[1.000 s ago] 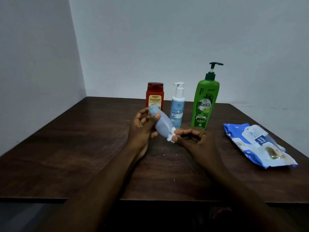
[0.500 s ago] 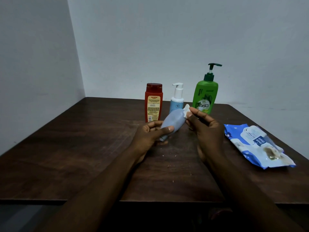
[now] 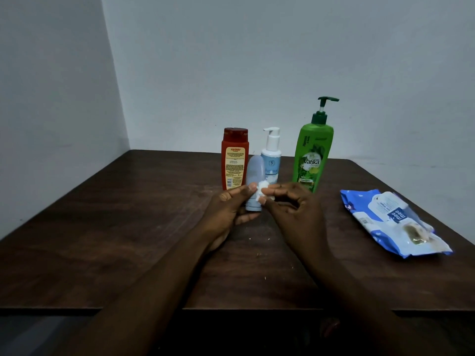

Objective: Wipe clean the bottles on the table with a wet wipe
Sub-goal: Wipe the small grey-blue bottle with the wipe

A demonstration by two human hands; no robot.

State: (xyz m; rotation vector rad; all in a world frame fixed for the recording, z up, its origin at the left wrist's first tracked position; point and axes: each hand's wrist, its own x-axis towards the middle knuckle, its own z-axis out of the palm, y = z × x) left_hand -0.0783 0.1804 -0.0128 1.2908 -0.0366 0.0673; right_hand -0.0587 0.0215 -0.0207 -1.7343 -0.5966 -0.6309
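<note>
Four bottles share the dark surface (image 3: 128, 227): the red bottle (image 3: 234, 160) stands just left of the small grey-blue bottle (image 3: 254, 183), which the left hand (image 3: 228, 211) clasps upright while the right hand (image 3: 293, 204) pinches a balled wet wipe (image 3: 262, 189) against its side. Wiping appears under way. Right of it wait the white-pump bottle (image 3: 271, 155), green pump bottle (image 3: 312, 155) and wipes pack (image 3: 390, 222); next, likely turning it to reach unwiped faces.

3 bottles (image 3: 271, 155) stand behind the hands; wipes pack (image 3: 393, 222) lies right.
</note>
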